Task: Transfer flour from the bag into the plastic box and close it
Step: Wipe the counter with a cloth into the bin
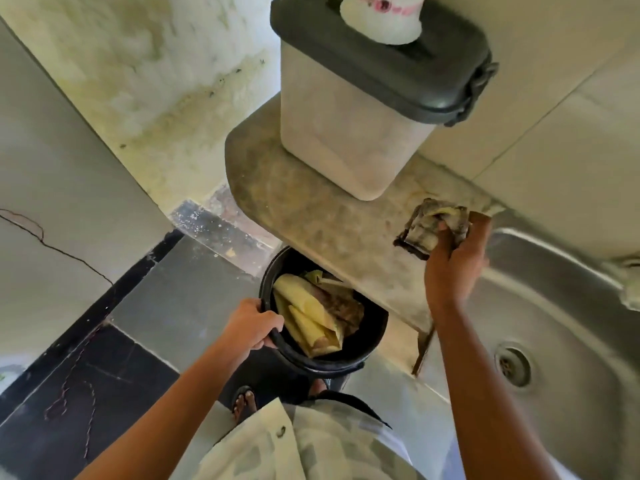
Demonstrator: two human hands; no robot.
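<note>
A mottled stone counter (pixel 298 202) carries the closed plastic box (pixel 349 133).

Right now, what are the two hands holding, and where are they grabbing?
The left hand grips the black bucket by its rim. The right hand holds a crumpled cloth by its near side, on the counter.

Box (pixel 349 133): cloudy, matt translucent plastic, dusted white, under a dark grey smooth plastic lid (pixel 415 71). Counter (pixel 311 216): mottled stone-look top, dull and powdery; sink (pixel 554 306): brushed metal with soft sheen. Bin (pixel 367 355): glossy black plastic holding crumpled yellowish paper (pixel 311 317); cloth (pixel 429 226) in right hand (pixel 453 268): worn, grimy fabric.
</note>
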